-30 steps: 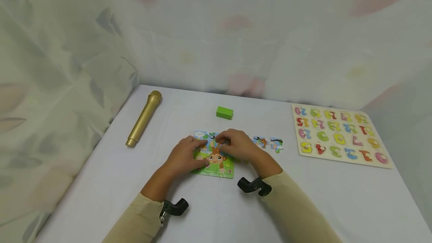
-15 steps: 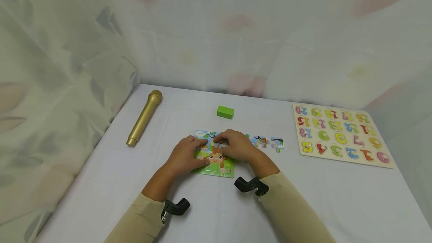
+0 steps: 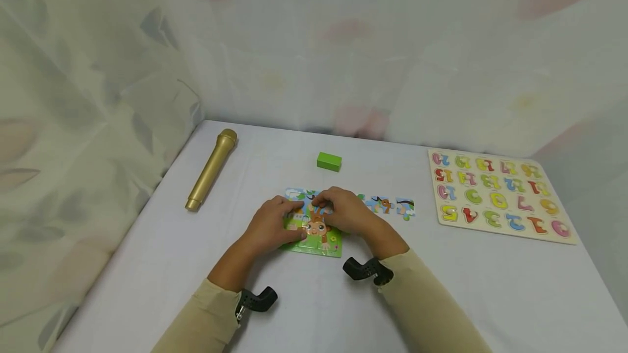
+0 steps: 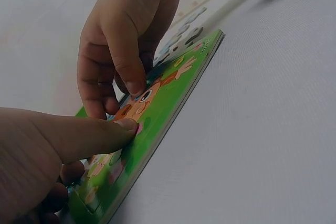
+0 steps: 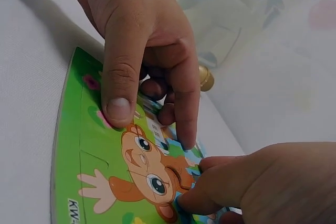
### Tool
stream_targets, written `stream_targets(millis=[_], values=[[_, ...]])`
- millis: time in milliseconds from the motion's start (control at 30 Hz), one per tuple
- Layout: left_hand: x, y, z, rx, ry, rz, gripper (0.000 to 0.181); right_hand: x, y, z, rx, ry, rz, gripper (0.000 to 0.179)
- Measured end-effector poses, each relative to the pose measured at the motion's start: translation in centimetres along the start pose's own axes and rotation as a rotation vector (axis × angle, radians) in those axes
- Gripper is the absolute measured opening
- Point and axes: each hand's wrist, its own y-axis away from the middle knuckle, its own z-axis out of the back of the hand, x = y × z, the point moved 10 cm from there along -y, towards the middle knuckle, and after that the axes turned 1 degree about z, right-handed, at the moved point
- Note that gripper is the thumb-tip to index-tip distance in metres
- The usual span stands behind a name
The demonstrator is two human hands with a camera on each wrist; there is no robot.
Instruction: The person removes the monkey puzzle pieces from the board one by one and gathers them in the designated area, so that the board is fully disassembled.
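Observation:
A monkey jigsaw puzzle [image 3: 311, 243] with a green lower edge lies flat on the white table. My left hand [image 3: 270, 225] rests on its left part; the thumb [image 5: 118, 109] presses near a pink flower beside the monkey's face, and the index fingertip touches the surface farther up. My right hand [image 3: 348, 212] comes in from the right. Its thumb and index finger pinch a puzzle piece [image 5: 181, 174] in the upper middle of the picture, around the orange part above the monkey's head. Those fingers hide much of that piece. Both hands are close together over the board.
Loose puzzle pieces [image 3: 382, 205] lie in a row right of the board, one partly behind my right hand. A green block [image 3: 329, 161] stands behind. A gold microphone [image 3: 212, 170] lies left, a number puzzle board [image 3: 500, 198] right. Patterned cloth [image 3: 294, 59] hangs behind.
The head view has shifted slightly, so the table things appear a little farther right. Both hands stay on the monkey puzzle, with only small movements of the right fingers.

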Motion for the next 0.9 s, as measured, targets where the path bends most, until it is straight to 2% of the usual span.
stream_targets(millis=[500,633,900], values=[[-0.3,-0.3,0.0,0.01,-0.004,-0.001,0.074,0.6,0.2,0.8,-0.048,-0.005,0.075,0.029],[-0.3,-0.1,0.1,0.014,-0.009,0.009,0.075,1.1,0.3,0.8,-0.052,-0.058,0.107,0.024],[-0.4,0.0,0.2,0.015,-0.002,0.009,0.075,1.1,0.5,0.6,-0.037,-0.142,0.078,0.023]])
